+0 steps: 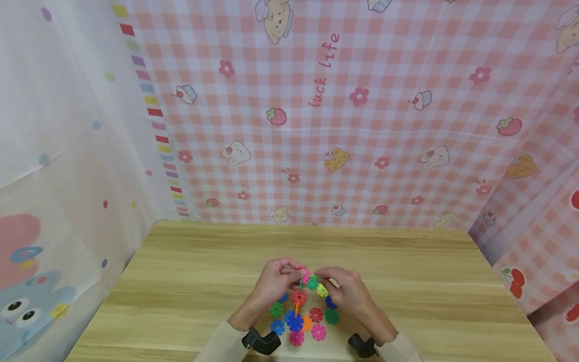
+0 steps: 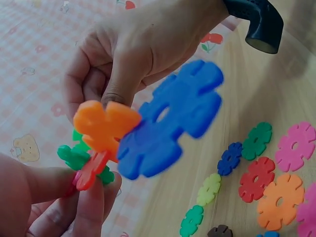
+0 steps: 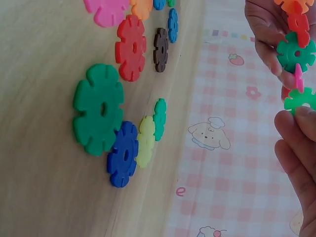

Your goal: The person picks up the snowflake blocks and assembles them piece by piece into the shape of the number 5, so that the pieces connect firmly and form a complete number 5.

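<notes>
Above the table, a chain of notched, flower-shaped plastic discs hangs between my hands. It runs from a large blue disc (image 2: 192, 101) through an orange disc (image 2: 106, 126) and a red disc (image 2: 93, 170) to a green disc (image 3: 289, 57) and a pink disc (image 3: 299, 78). My left hand (image 1: 277, 279) pinches the chain near its green and pink discs, thumb against fingertips. Close on the right, my right hand (image 1: 350, 291) holds another green disc (image 3: 296, 101) between thumb and fingers, right at the pink disc's edge. Fingers partly hide where these two meet.
Loose discs lie on the wooden table (image 1: 203, 281) beneath the hands, among them a red disc (image 3: 131, 48), a dark blue disc (image 3: 122, 160), a yellow disc (image 3: 145, 143) and a brown disc (image 3: 160, 49). Patterned cloth (image 1: 344, 125) hangs behind the table. Each wrist wears a black camera mount (image 1: 261, 343).
</notes>
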Demonstrator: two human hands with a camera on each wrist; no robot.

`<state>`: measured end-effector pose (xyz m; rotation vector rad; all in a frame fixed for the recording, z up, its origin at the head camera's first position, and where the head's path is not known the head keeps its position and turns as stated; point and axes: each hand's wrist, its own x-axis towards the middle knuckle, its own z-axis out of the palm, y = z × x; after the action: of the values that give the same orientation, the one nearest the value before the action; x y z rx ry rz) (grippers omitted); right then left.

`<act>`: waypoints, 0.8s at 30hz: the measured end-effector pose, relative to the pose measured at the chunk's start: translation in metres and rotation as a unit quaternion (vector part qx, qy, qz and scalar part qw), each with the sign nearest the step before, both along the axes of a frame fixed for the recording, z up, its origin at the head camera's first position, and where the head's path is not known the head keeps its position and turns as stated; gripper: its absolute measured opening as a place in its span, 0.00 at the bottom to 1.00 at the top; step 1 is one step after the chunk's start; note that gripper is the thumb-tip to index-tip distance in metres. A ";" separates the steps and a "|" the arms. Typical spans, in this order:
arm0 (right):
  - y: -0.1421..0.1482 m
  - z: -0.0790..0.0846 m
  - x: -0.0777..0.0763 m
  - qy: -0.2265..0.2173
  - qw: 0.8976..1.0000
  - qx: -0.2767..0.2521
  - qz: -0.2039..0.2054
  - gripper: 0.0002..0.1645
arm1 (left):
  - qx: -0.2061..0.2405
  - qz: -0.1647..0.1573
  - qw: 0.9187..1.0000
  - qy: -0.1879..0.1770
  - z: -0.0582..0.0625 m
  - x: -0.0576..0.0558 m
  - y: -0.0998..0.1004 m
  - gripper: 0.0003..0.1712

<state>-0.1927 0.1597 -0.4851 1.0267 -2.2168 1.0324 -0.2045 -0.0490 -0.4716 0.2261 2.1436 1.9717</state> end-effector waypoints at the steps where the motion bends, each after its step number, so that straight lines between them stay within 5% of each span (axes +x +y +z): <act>1: -0.001 0.000 0.000 0.000 1.000 0.000 -0.003 0.13 | 0.001 0.002 1.000 -0.002 -0.001 0.000 0.000 0.07; 12: -0.006 -0.005 0.000 -0.001 1.000 -0.025 -0.011 0.12 | 0.010 0.028 0.999 -0.020 -0.002 0.003 0.003 0.08; 24: -0.006 -0.003 -0.001 -0.031 0.999 -0.024 0.014 0.10 | -0.011 -0.003 1.000 -0.004 -0.003 0.000 0.002 0.08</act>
<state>-0.1940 0.1542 -0.4884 1.0218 -2.2215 1.1380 -0.2050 -0.0475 -0.4751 0.2189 2.1559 1.9412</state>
